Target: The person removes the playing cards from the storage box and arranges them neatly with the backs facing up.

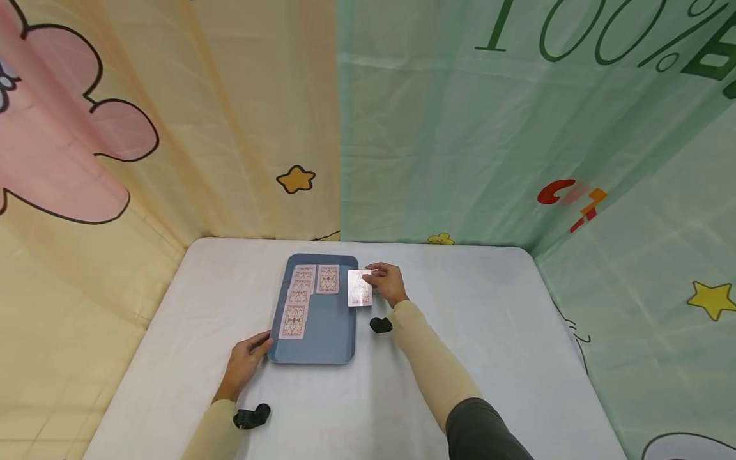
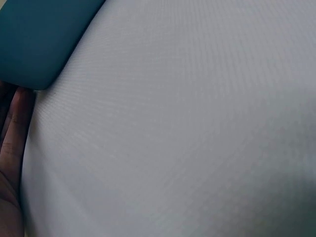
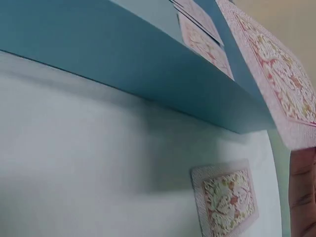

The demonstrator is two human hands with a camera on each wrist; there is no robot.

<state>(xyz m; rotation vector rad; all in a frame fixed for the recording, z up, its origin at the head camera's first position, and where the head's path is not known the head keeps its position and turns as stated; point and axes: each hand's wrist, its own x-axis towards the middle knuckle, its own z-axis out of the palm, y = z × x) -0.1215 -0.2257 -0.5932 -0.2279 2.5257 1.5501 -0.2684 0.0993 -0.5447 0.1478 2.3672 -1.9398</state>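
On the white table lies a blue tray (image 1: 328, 345) with several face-down playing cards, patterned red and white. An overlapping column of cards (image 1: 293, 321) runs along its left side. One separate card (image 1: 328, 279) lies at the upper middle. My right hand (image 1: 390, 282) pinches a playing card (image 1: 360, 289) above the tray's right edge; in the right wrist view this card (image 3: 281, 74) is tilted. Below it, another playing card (image 3: 227, 200) rests on the table beside the tray. My left hand (image 1: 244, 364) touches the tray's lower left edge with fairly straight fingers.
A black wrist device (image 1: 252, 416) sits by the left wrist, another black device (image 1: 381, 325) by the right. A yellow and green curtain (image 1: 431, 160) stands behind the table (image 1: 460, 332) and continues along both sides.
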